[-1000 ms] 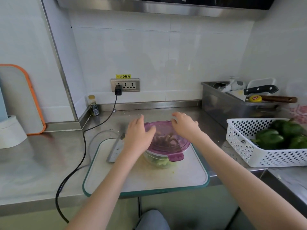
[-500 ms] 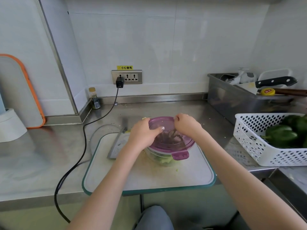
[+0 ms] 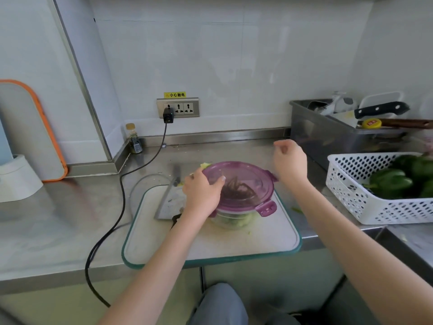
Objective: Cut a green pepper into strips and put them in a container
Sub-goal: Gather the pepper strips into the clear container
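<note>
Lid (image 3: 243, 184) and container (image 3: 230, 220) sit together on the cutting board (image 3: 269, 240) on the steel tabletop (image 3: 46, 231), the purple lid covering the clear bowl with pale green pepper strips visible through its wall. The left hand (image 3: 202, 192) rests on the lid's left rim, its grip folded over the edge with the thumb lying across the top and the fingers curled round the far side, so it both presses and steadies. The right hand (image 3: 290, 160) hangs in the air just beyond the lid's right rim, apart from it, its grip loosely curled and holding nothing. The relation that matters is the right-side latch tab (image 3: 271, 175): it sticks out directly below and a little left of that raised hand, so the right hand is the nearer one for snapping it down, while the front tab (image 3: 267, 208) faces the person and lies between both arms. A cleaver (image 3: 167, 202) lies flat on the board just left of the container, partly under the left wrist, blade pointing away. Whole green peppers (image 3: 393, 184) wait in the white basket (image 3: 375, 202) at right. By my reading the cutting is done and sealing is under way.
</note>
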Tool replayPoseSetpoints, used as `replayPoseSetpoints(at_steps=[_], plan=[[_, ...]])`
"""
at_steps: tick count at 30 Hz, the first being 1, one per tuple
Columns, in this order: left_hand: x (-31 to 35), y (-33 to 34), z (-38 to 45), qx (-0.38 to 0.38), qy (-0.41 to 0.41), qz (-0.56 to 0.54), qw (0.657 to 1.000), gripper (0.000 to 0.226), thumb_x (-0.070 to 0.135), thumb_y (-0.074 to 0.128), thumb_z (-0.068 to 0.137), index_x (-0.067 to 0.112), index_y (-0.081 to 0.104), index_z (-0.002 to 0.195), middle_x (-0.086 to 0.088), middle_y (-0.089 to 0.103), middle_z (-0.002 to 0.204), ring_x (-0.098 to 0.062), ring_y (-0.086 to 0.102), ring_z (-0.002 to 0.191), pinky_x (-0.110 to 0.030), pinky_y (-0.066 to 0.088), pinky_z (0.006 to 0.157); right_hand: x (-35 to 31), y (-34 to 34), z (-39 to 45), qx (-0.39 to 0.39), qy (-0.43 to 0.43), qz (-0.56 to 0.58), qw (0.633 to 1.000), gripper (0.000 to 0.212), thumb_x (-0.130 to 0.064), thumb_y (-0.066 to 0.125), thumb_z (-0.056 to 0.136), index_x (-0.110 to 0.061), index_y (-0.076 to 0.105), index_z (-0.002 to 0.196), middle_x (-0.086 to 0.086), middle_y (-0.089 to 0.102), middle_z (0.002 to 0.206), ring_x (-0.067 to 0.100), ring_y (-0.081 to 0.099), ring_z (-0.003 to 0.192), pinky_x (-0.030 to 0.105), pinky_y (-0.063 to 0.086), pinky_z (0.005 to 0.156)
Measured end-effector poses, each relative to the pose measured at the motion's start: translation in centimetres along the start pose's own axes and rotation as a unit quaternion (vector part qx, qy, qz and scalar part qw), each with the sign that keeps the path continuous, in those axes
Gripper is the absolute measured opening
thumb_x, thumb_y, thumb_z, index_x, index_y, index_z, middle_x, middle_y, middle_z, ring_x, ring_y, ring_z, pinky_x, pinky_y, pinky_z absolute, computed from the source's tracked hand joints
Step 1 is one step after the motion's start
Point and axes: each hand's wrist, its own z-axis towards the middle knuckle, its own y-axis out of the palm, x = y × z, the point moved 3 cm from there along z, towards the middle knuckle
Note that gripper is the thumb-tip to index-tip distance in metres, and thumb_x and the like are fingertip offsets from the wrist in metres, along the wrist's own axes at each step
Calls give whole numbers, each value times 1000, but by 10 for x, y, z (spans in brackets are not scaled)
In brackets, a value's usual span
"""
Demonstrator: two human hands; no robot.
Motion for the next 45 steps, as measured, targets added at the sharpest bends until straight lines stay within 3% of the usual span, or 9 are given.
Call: replayPoseSetpoints(at_steps=[8, 18, 20, 25, 28, 34, 37, 40, 45], plan=[[-1, -12, -4, 0, 44, -97, 994, 40, 33, 44, 97, 11, 52, 129, -6, 55, 129, -20, 48, 119, -32, 36, 99, 17, 19, -33, -144, 45, -95, 984, 41, -21, 39, 99, -7, 41, 61, 2, 38, 52, 17, 35, 46, 23, 25, 42], [-1, -4, -22, 55, 6, -63, 996, 46, 34, 34, 99, 8, 41, 136, -10, 49, 136, -26, 48, 121, -33, 39, 91, 12, 22, -28, -225, 63, -77, 969, 37, -30, 28, 103, -7, 55, 91, 6, 46, 56, 12, 45, 31, 17, 32, 26], [1, -4, -30, 49, -9, -46, 998, 55, 38, 33, 99, 6, 30, 143, -14, 37, 145, -30, 39, 130, -41, 36, 102, 11, 19, -27, -195, 62, -47, 978, 38, -35, 27, 102, -11, 56, 102, 11, 57, 64, 13, 49, 31, 19, 39, 35], [4, -20, -38, 64, 19, 52, 996, 67, 47, 32, 97, 7, 15, 149, -17, 19, 153, -32, 15, 141, -45, 26, 109, 14, -11, -45, 82, 36, 8, 996, 33, -32, 31, 99, -15, 53, 116, 6, 62, 108, 26, 59, 98, 38, 46, 84], [5, -32, -13, 52, 86, -4, 995, 65, 49, 38, 95, 12, 24, 147, -10, 27, 152, -24, 22, 140, -43, 23, 111, 24, -2, -91, 45, 90, 102, 990, 41, -28, 38, 98, -20, 38, 138, -1, 47, 139, 21, 46, 125, 42, 33, 107], [9, -12, 14, -85, 37, -108, 990, 47, 46, 38, 96, 17, 52, 131, -3, 50, 138, -22, 47, 126, -40, 32, 109, 24, 24, -111, -16, 127, 169, 977, 54, -40, 33, 100, -18, 28, 149, -1, 33, 151, 18, 31, 138, 31, 24, 110], [4, -7, 9, -67, -14, -225, 972, 29, 36, 44, 96, 20, 62, 112, -1, 61, 119, -21, 55, 112, -40, 40, 102, 30, 34, -93, -18, 146, 166, 975, 48, -36, 33, 100, -14, 40, 142, 4, 48, 140, 24, 44, 128, 37, 33, 108], [3, -5, 7, -35, -15, -231, 972, 13, 31, 47, 95, 32, 54, 84, 11, 52, 98, -16, 47, 100, -32, 36, 90, 36, 39, -78, -47, 169, 190, 966, 28, -35, 30, 100, -23, 55, 96, -4, 57, 90, 23, 51, 94, 32, 41, 86], [5, -2, 0, -18, -29, -227, 973, 55, 44, 45, 85, 1, 52, 119, -18, 50, 129, -33, 50, 117, -47, 39, 97, 44, 39, -61, -151, 162, 166, 961, 45, -44, 28, 100, -15, 58, 116, 7, 67, 104, 27, 63, 98, 41, 47, 96]])
